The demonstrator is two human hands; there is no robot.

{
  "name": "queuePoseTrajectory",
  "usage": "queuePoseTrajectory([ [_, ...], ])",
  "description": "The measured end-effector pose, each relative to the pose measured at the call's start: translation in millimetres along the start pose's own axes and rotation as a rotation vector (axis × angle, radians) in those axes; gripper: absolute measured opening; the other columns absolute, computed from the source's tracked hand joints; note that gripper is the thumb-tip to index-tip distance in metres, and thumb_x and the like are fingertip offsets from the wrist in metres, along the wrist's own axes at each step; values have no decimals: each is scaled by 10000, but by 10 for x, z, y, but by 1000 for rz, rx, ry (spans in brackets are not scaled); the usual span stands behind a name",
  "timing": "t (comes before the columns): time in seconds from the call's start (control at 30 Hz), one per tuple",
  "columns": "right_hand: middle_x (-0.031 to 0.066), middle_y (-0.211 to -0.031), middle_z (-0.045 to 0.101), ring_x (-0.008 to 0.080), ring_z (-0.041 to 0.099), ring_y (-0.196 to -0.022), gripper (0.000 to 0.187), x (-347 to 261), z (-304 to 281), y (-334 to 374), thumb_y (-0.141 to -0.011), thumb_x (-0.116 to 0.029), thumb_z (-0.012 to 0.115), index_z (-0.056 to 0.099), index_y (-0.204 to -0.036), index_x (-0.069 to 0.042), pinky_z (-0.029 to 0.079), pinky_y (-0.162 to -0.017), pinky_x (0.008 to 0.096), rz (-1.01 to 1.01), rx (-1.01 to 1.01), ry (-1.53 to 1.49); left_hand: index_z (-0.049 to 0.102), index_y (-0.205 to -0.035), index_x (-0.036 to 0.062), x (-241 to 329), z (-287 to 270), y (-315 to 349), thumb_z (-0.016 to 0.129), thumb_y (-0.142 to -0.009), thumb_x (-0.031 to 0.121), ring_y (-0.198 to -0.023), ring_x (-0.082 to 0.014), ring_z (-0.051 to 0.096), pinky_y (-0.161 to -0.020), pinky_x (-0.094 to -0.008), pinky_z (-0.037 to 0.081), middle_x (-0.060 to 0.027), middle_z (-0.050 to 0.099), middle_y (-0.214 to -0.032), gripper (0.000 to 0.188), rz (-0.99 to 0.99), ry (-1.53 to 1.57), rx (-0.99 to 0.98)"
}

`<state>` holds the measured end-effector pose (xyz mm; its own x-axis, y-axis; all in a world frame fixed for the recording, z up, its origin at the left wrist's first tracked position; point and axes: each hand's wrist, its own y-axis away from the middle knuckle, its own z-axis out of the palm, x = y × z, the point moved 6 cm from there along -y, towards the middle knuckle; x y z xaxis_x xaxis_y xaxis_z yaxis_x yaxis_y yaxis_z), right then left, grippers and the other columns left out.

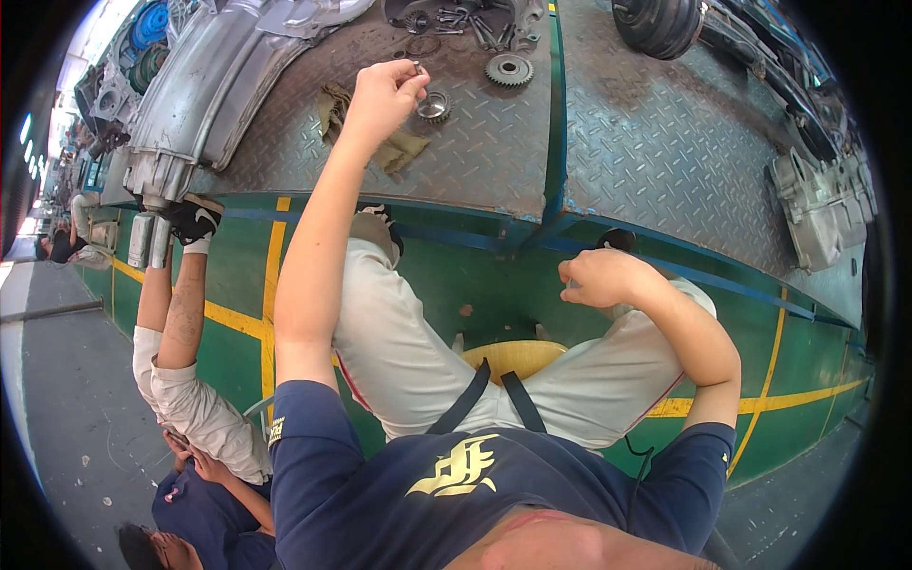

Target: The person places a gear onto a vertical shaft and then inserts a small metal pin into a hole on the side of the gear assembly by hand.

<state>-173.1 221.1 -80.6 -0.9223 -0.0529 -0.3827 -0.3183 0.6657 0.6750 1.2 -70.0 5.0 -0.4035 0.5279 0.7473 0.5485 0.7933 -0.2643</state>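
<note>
My left hand (385,95) reaches out over the metal table with thumb and fingertips pinched. A small metal piece (416,66) shows at the fingertips, too small to name. Just beside that hand lies a toothed gear (434,107), and a larger gear (509,70) rests farther right. A crumpled brown rag (399,150) lies under and beside my left wrist. My right hand (600,277) hangs above my right knee, off the table, its fingers curled in. A pale bit shows near its fingertips, but I cannot make out what it is.
A long grey gearbox housing (195,95) covers the table's left side. Several bolts (475,27) lie at the back by an open casing. Another metal casing (819,204) sits on the right table (655,152). A seated person (214,489) is at my left.
</note>
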Motion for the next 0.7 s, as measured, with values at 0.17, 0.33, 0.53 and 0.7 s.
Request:
queuePoseTrajectory([
  [0.17,220,-948,699,386,664,-922,376,15,1,-3,-880,-323,612,666,-1037,14,530,-814,465,-12,13,-5,683,-879,-29,52,131,-66,637,-904,111,-599,-115,640,-581,-270,505,-85,692,-701,149,55,26,16],
  [0.33,225,-916,696,389,665,-899,368,5,-18,-17,-873,-320,616,669,-1011,17,530,-793,467,-40,38,5,691,-897,-19,-10,128,-181,642,-906,116,-616,-108,641,-593,-260,504,-73,693,-703,144,98,-15,64],
  [0.53,226,-923,697,389,665,-902,373,8,-5,-47,-872,-320,615,668,-1011,21,531,-797,468,-38,31,6,697,-910,-16,-127,28,-236,651,-912,133,-624,-89,635,-589,-244,498,-57,697,-713,155,91,-97,57],
  [0.7,216,-952,708,378,673,-918,393,-4,14,-61,-893,-345,611,658,-1100,-15,532,-823,456,-17,-19,45,695,-899,-22,-187,-51,-156,654,-909,129,-625,-87,639,-579,-237,488,-55,700,-716,156,61,-101,62],
])
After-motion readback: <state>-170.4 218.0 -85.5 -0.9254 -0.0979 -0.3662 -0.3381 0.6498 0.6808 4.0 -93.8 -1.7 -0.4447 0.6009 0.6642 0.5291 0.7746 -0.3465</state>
